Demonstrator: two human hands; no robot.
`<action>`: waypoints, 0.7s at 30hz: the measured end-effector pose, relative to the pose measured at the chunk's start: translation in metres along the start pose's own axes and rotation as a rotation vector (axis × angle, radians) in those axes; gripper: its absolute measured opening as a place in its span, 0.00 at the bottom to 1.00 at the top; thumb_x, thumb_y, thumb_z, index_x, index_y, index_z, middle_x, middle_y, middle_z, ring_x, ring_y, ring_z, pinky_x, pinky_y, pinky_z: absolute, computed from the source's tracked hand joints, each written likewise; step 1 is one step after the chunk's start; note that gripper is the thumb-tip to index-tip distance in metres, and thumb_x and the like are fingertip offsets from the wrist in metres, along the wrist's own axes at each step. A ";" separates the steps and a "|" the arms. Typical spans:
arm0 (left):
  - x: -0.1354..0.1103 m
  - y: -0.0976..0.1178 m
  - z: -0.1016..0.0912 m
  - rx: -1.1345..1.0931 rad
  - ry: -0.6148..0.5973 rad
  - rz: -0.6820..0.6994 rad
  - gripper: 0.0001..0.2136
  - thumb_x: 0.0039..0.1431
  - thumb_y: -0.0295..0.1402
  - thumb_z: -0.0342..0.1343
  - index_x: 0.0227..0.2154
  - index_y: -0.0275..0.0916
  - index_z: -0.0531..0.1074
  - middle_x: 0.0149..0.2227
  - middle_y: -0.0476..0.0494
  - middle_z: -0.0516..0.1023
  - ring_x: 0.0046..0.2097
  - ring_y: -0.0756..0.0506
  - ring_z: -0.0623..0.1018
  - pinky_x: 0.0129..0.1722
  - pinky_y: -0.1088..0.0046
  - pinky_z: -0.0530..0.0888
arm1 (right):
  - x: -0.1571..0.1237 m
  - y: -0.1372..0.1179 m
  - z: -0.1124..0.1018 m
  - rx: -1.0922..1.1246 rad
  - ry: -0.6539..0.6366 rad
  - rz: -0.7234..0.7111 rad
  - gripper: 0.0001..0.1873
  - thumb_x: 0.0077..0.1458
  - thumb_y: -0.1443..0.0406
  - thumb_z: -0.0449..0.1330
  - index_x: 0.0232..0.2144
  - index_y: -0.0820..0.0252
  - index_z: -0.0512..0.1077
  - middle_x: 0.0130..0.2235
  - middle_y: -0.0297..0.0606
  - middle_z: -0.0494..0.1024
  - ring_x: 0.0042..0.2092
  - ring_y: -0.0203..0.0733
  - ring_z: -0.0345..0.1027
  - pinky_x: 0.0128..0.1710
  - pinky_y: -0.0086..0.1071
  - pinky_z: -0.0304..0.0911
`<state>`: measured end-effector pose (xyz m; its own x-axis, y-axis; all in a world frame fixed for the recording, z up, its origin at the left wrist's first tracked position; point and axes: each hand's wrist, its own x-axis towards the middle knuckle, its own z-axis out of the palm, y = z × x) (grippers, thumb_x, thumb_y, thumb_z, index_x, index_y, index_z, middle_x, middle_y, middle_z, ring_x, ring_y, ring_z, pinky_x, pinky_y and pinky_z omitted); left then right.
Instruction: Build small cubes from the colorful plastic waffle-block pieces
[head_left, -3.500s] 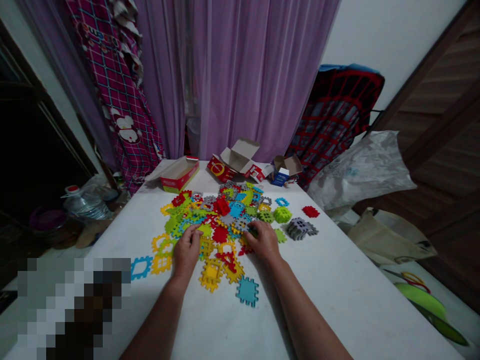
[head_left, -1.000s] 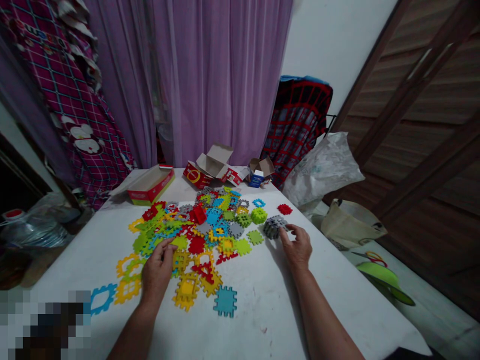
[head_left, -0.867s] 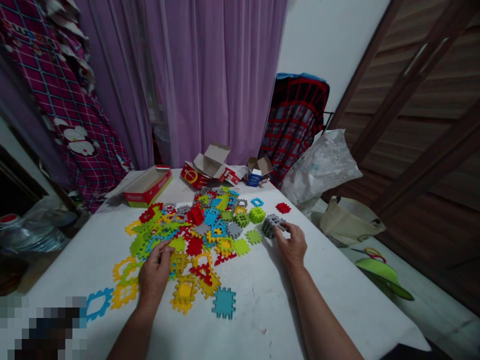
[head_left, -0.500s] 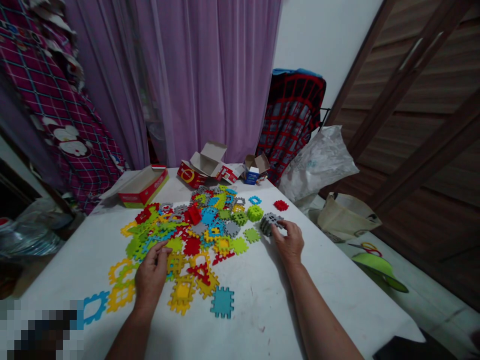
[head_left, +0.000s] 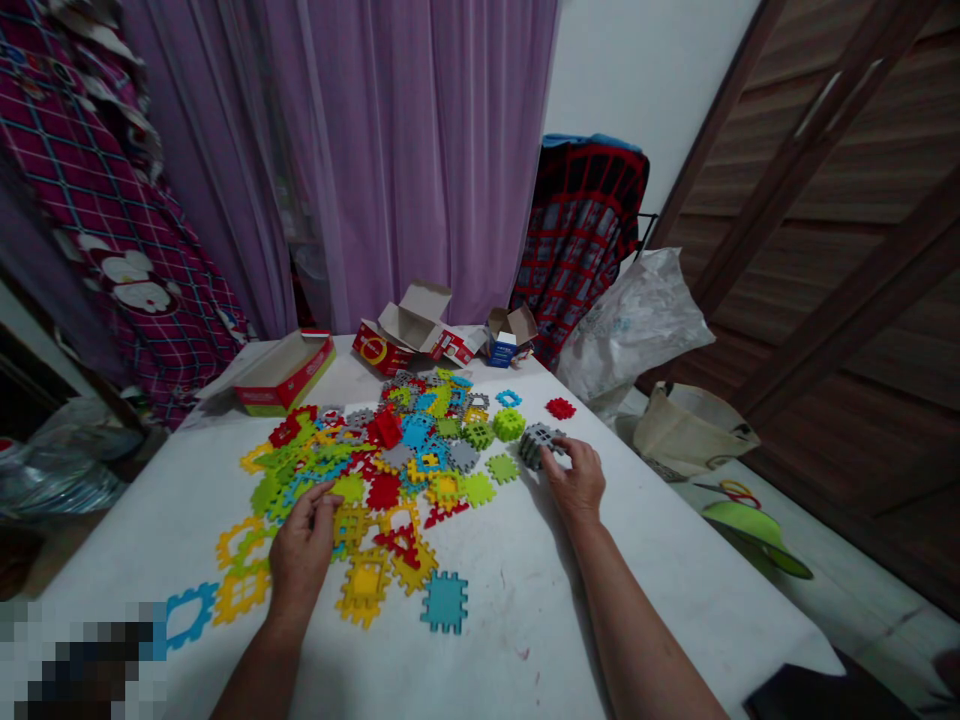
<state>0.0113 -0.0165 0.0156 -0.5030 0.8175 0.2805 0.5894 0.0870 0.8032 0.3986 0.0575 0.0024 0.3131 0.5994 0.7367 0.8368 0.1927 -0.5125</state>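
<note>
A heap of flat interlocking plastic tiles (head_left: 390,455) in yellow, red, green, blue and grey covers the middle of a white table (head_left: 660,590). My right hand (head_left: 577,480) rests on the table with its fingers curled round a grey block built from tiles (head_left: 536,440). My left hand (head_left: 304,545) lies at the near left edge of the heap, fingertips pinched on a grey tile beside yellow ones. A small green cube (head_left: 509,424) and a loose red tile (head_left: 560,408) sit near the grey block. A blue tile (head_left: 445,602) lies alone, close to me.
Opened cardboard boxes (head_left: 405,330) and a red-sided box lid (head_left: 285,372) stand at the table's far end, before purple curtains. A white plastic bag (head_left: 637,325) and a cloth bag (head_left: 694,435) sit off the right edge. Wooden doors fill the right side.
My right hand left the heap, moved right to the grey block and closed its fingers on it. My left hand stayed at the heap's near edge. The view turned right.
</note>
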 end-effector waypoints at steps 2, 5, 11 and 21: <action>0.000 0.001 0.000 0.002 -0.003 -0.007 0.21 0.56 0.48 0.46 0.44 0.43 0.75 0.36 0.45 0.83 0.38 0.43 0.81 0.35 0.71 0.75 | 0.000 0.000 0.000 0.000 -0.004 0.002 0.11 0.56 0.56 0.59 0.35 0.55 0.73 0.37 0.40 0.76 0.40 0.45 0.66 0.44 0.40 0.62; 0.000 0.002 0.000 -0.009 -0.002 0.002 0.21 0.56 0.48 0.46 0.43 0.42 0.75 0.35 0.45 0.83 0.39 0.43 0.81 0.36 0.70 0.75 | 0.000 0.000 -0.001 0.005 -0.007 -0.004 0.11 0.56 0.56 0.59 0.35 0.56 0.73 0.37 0.40 0.76 0.41 0.45 0.66 0.43 0.39 0.62; -0.001 0.000 0.000 0.001 0.006 0.002 0.21 0.56 0.49 0.46 0.43 0.43 0.75 0.35 0.46 0.83 0.38 0.44 0.81 0.35 0.71 0.75 | 0.000 0.001 0.000 -0.002 0.005 -0.016 0.11 0.56 0.56 0.59 0.36 0.56 0.73 0.37 0.40 0.76 0.40 0.45 0.67 0.43 0.39 0.62; 0.001 -0.001 0.001 -0.001 -0.002 -0.010 0.21 0.55 0.48 0.47 0.44 0.43 0.75 0.36 0.45 0.83 0.39 0.43 0.81 0.36 0.70 0.75 | -0.001 0.000 0.000 -0.014 -0.006 -0.006 0.10 0.55 0.57 0.59 0.35 0.56 0.74 0.37 0.40 0.77 0.40 0.45 0.67 0.43 0.39 0.63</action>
<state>0.0108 -0.0158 0.0145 -0.5073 0.8179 0.2715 0.5839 0.0946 0.8063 0.3987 0.0569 0.0016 0.3055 0.6025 0.7373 0.8451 0.1853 -0.5015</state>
